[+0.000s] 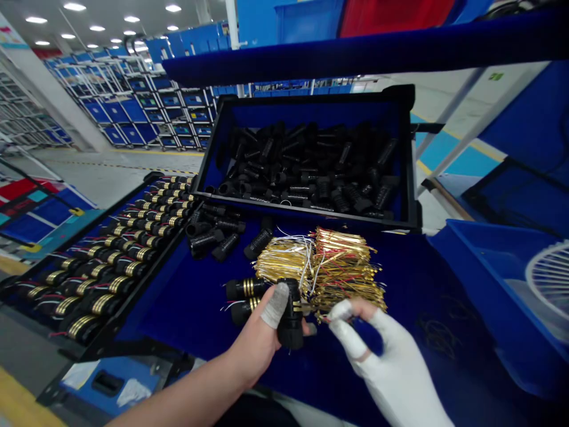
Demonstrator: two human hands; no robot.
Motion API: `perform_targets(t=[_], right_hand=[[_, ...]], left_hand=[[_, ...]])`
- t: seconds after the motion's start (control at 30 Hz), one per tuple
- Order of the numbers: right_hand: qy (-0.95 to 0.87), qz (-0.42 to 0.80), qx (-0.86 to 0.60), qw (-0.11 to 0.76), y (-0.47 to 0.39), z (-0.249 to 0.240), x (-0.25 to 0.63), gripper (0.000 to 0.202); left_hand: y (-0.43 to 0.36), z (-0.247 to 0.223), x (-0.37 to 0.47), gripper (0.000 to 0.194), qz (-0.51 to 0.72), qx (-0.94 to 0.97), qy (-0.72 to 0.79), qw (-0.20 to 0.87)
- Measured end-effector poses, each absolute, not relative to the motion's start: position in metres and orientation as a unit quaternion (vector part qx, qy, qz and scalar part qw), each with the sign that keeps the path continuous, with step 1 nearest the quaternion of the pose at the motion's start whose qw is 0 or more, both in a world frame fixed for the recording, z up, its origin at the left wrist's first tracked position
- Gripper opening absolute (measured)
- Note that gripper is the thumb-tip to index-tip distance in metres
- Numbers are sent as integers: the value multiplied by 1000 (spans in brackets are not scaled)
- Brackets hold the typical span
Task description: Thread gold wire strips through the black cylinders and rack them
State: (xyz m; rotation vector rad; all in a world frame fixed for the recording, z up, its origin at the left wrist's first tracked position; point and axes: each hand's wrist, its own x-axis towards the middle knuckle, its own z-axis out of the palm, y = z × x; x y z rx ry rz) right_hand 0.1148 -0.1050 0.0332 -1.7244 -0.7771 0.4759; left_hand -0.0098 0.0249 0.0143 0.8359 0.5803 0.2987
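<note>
My left hand point(262, 326), with finger cots on thumb and fingertip, grips a black ribbed plastic cylinder point(291, 329) held roughly upright. In a white glove with some fingertips bare, my right hand point(377, 338) pinches a thin gold contact strip with a wire point(317, 308) at the cylinder's right side. Behind the hands lie bundles of gold strips with white wires point(282, 261) and others with red wires point(344, 267). Two black cylinders with gold bands point(244, 289) lie just left of the held one, the lower partly hidden by my left hand.
A black-rimmed tray point(311, 212) full of black cylinders stands at the back. Loose black cylinders point(208, 237) lie before it. On the left, a long tray point(153, 284) holds rows of gold-banded cylinders. A blue bin point(471, 249) and a white fan grille point(551, 284) are at right.
</note>
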Motion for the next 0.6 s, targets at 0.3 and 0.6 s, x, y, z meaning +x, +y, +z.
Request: perform_targets(t=[0.3, 0.6], right_hand=[[-369, 174, -764, 500, -98, 11, 94, 23], [-316, 119, -726, 599, -109, -2, 99, 18]], left_hand=[[20, 29, -11, 47, 170, 504, 236, 814], [23, 37, -9, 48, 166, 514, 247, 804]])
